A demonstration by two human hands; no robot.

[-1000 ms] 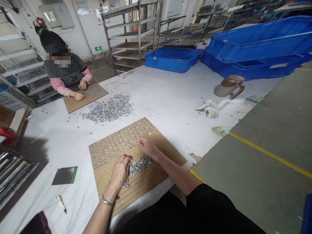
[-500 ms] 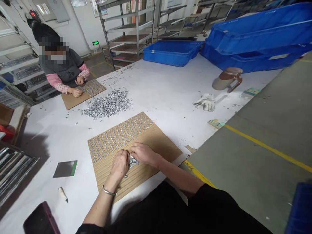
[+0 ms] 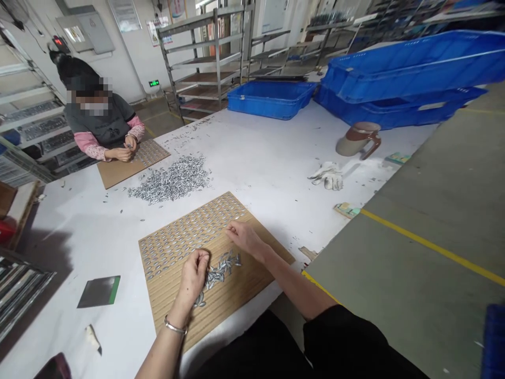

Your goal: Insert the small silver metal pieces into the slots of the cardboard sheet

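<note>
Before me lies a corrugated cardboard sheet [image 3: 169, 305], its far part covered with rows of small silvery leaf-shaped metal pieces [image 3: 189, 229]. A loose heap of the same pieces [image 3: 221, 271] is spread on the bare near part. My left hand [image 3: 194, 273], with a bracelet on the wrist, is just left of that heap, fingertips pinched together. My right hand [image 3: 246, 239] is over the sheet at the right end of the rows, thumb and fingers closed. Whatever either pinch holds is too small or hidden to make out.
A large pile of metal pieces [image 3: 169, 181] lies beyond my sheet. Across the table a co-worker [image 3: 104, 126] handles pieces at another cardboard sheet [image 3: 118, 173]. To the right are white gloves [image 3: 327, 176], a mug [image 3: 357, 139] and blue crates [image 3: 272, 100]. A dark plate [image 3: 97, 292] lies left.
My hands have moved apart, the right going up and right toward the rows. The heap that was bunched between them is now spread wider. The co-worker's hands have come closer together.
</note>
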